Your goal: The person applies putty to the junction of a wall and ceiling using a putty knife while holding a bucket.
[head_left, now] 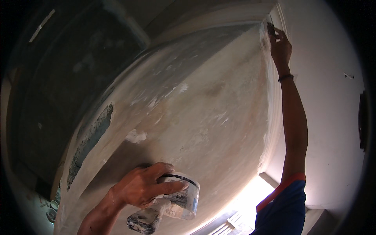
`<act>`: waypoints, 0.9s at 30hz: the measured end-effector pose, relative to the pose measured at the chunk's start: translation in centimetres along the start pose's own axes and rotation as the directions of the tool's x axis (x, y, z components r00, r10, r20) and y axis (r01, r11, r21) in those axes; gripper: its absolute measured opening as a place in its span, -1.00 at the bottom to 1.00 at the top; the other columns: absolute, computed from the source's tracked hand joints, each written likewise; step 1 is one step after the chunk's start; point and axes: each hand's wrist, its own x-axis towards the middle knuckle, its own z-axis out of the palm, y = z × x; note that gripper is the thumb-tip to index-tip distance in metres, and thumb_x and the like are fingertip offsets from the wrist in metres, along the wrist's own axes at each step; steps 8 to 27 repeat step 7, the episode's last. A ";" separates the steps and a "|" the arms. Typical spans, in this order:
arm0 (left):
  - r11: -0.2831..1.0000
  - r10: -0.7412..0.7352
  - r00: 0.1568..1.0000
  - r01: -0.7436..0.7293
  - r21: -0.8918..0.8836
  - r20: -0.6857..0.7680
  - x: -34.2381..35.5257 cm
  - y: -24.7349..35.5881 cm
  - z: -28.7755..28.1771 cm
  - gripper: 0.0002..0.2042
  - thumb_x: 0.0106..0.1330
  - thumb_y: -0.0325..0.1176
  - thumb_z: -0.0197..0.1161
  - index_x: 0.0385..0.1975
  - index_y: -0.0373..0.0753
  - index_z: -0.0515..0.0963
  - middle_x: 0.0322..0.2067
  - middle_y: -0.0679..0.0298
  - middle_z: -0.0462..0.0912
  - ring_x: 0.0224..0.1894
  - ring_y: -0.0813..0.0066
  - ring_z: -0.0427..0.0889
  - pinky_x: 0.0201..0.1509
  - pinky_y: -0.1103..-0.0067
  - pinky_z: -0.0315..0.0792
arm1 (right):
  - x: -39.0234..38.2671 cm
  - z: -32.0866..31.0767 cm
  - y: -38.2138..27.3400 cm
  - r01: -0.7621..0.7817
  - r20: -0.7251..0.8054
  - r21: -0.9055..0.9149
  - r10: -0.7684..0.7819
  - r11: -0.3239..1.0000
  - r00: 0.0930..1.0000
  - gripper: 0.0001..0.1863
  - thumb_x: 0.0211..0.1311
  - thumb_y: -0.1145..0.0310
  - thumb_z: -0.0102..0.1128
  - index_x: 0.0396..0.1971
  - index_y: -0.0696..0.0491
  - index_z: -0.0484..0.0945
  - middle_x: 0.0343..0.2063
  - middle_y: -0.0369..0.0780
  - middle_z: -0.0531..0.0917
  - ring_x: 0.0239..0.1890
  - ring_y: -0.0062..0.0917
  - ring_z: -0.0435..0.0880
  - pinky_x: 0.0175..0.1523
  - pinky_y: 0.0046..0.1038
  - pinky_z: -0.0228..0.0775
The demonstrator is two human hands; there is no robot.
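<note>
My left hand (143, 186) grips a small clear plastic tub (188, 196), smeared with white, its fingers over the rim and side. Just under that hand, against the tub, is a rounded tool handle (144, 220), stained dark and white; its working end is hidden. My right arm reaches high along the wall. At the top, my right hand (281, 49) is closed on a small dark tool (271, 29), whose kind is too small to tell. That tool is at the pale moulding (265, 39) where the wall meets the ceiling.
The plastered wall (203, 102) carries white patches and a rough grey gap (92, 143) at left. Pale ceiling (325, 98) spreads to the right, with a small fitting (348, 76). Bright light comes through an opening (239, 215) below. Small containers (52, 213) stand at lower left.
</note>
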 end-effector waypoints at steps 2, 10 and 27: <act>1.000 -0.001 1.000 0.001 0.013 0.023 -0.2 -0.1 -0.2 -0.28 -0.14 -0.43 0.37 0.19 0.18 0.54 -0.05 0.00 0.56 -0.26 0.17 0.69 -0.29 0.40 0.65 | -1.7 -0.7 0.6 -0.044 0.068 -0.025 0.046 0.999 0.997 -0.63 0.21 0.26 0.27 0.04 -0.13 0.59 -0.27 -0.26 0.74 -0.26 -0.38 0.75 -0.09 -0.25 0.58; 1.000 0.012 0.998 -0.011 -0.017 0.065 -0.5 -0.7 0.1 -0.16 -0.25 -0.36 0.41 0.27 0.22 0.47 0.04 -0.02 0.50 -0.19 0.13 0.68 -0.26 0.38 0.65 | -2.6 -2.7 2.6 -0.012 0.014 0.056 0.011 0.998 1.000 -0.56 0.17 0.26 0.38 0.07 -0.07 0.57 -0.27 -0.25 0.73 -0.32 -0.46 0.76 -0.06 -0.29 0.61; 1.000 0.012 0.998 -0.011 -0.017 0.065 -0.5 -0.7 0.1 -0.16 -0.25 -0.36 0.41 0.27 0.22 0.47 0.04 -0.02 0.50 -0.19 0.13 0.68 -0.26 0.38 0.65 | -2.6 -2.7 2.6 -0.012 0.014 0.056 0.011 0.998 1.000 -0.56 0.17 0.26 0.38 0.07 -0.07 0.57 -0.27 -0.25 0.73 -0.32 -0.46 0.76 -0.06 -0.29 0.61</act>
